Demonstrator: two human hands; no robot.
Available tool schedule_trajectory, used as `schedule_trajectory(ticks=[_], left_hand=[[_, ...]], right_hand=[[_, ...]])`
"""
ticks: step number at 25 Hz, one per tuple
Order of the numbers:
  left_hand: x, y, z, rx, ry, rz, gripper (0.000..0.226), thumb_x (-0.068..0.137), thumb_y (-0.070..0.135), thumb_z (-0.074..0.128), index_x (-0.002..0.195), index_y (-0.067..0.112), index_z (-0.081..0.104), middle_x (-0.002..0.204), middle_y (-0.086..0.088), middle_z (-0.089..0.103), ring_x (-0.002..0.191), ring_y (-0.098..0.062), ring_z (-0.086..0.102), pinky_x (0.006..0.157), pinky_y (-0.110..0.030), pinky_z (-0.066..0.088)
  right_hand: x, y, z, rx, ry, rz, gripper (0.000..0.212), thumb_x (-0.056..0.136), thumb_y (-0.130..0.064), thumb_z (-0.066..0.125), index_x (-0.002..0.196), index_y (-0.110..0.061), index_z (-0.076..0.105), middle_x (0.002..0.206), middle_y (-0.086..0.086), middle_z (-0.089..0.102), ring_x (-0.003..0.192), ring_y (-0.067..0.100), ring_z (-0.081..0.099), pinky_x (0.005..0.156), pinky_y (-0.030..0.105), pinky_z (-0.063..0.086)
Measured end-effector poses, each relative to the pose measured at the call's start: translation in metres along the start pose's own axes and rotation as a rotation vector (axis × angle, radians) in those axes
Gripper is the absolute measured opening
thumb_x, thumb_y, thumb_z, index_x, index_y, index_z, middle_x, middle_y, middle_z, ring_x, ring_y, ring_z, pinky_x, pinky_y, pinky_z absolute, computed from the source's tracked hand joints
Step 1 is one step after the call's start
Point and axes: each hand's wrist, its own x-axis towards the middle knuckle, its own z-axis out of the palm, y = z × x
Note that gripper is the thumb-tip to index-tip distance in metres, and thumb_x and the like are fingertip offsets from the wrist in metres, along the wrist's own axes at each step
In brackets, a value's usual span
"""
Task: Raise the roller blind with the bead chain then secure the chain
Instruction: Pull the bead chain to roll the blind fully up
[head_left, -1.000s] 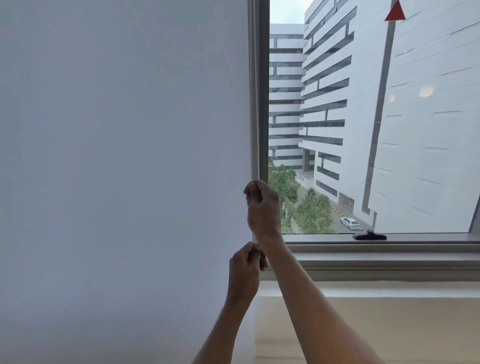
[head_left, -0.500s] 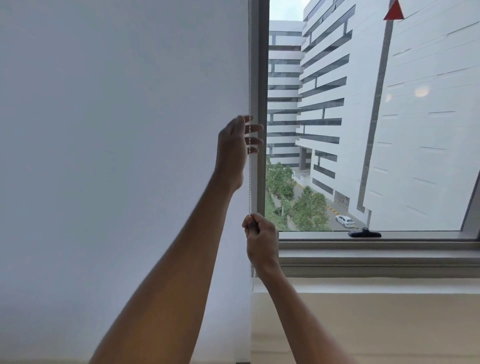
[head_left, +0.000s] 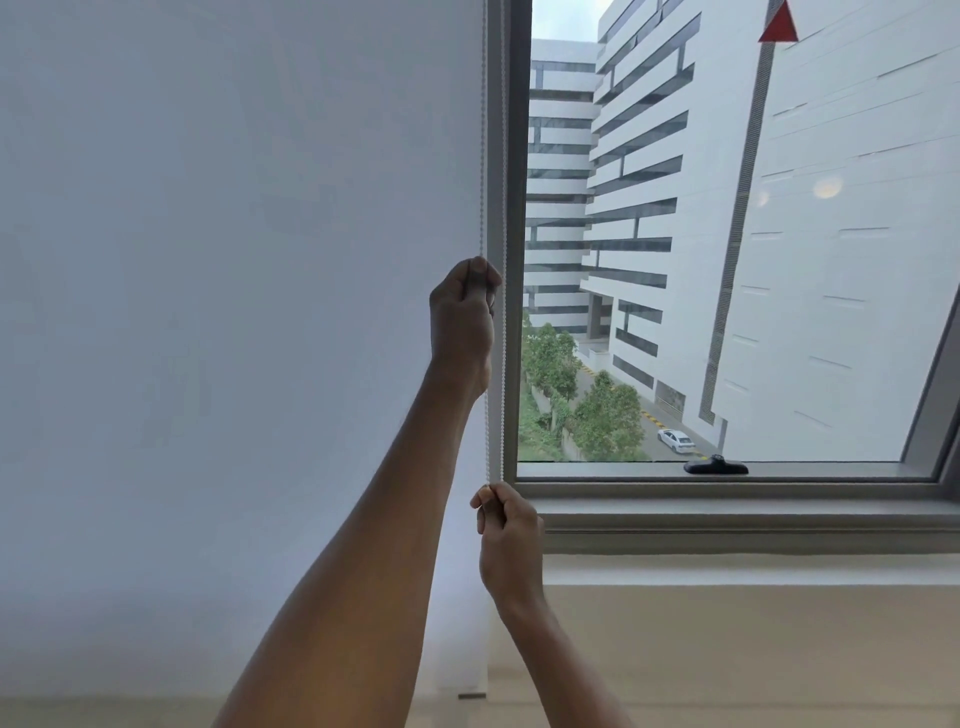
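Observation:
A white roller blind covers the left window, its bottom bar near the lower edge of the view. A white bead chain hangs in two strands along the blind's right edge, beside the grey window frame. My left hand is raised and grips the left strand in a fist. My right hand sits lower, at sill height, and pinches the chain between thumb and fingers. The chain runs taut between both hands.
The right window is uncovered and shows white buildings, trees and a car outside. A black window handle lies on the lower frame. A grey sill and a beige wall run below the window.
My left hand has closed from open fingers to a fist on the chain and dropped slightly. My right hand has stayed low, holding the chain at sill height.

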Motion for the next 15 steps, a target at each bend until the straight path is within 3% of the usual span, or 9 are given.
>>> schedule_trajectory(ticks=[5,8,11,15], left_hand=[[-0.015,-0.02,-0.011,0.042,0.027,-0.041,0.033,0.108,0.003,0.042,0.084,0.012,0.064,0.067,0.006,0.047,0.063,-0.009,0.035,0.062,-0.027,0.031],[-0.023,-0.032,-0.024,0.039,-0.005,-0.039,0.039,0.108,0.002,0.042,0.076,0.016,0.06,0.07,0.0,0.043,0.062,-0.009,0.032,0.061,-0.026,0.029],[-0.031,-0.04,-0.033,0.079,-0.009,-0.044,0.04,0.109,0.005,0.043,0.075,0.017,0.061,0.074,-0.008,0.044,0.064,-0.01,0.034,0.062,-0.027,0.031],[-0.049,-0.065,-0.043,0.114,-0.032,-0.091,0.032,0.106,0.002,0.044,0.08,0.008,0.061,0.073,-0.008,0.046,0.065,-0.013,0.037,0.064,-0.03,0.034]], right_hand=[[-0.014,0.021,0.0,-0.028,-0.034,0.081,0.03,0.107,-0.007,0.05,0.091,-0.013,0.074,0.067,0.001,0.07,0.054,0.006,0.052,0.058,0.028,0.044],[-0.009,0.029,-0.007,-0.131,-0.029,0.137,0.023,0.108,-0.012,0.05,0.111,-0.011,0.072,0.095,0.003,0.079,0.081,0.013,0.072,0.076,0.032,0.054],[0.016,0.005,-0.013,-0.249,0.089,0.077,0.032,0.105,-0.005,0.045,0.129,-0.01,0.066,0.124,0.01,0.074,0.115,0.026,0.068,0.098,0.035,0.052],[0.065,-0.087,-0.015,-0.174,0.093,-0.129,0.03,0.104,-0.006,0.048,0.128,-0.01,0.065,0.124,0.006,0.073,0.108,0.013,0.064,0.096,0.027,0.052]])
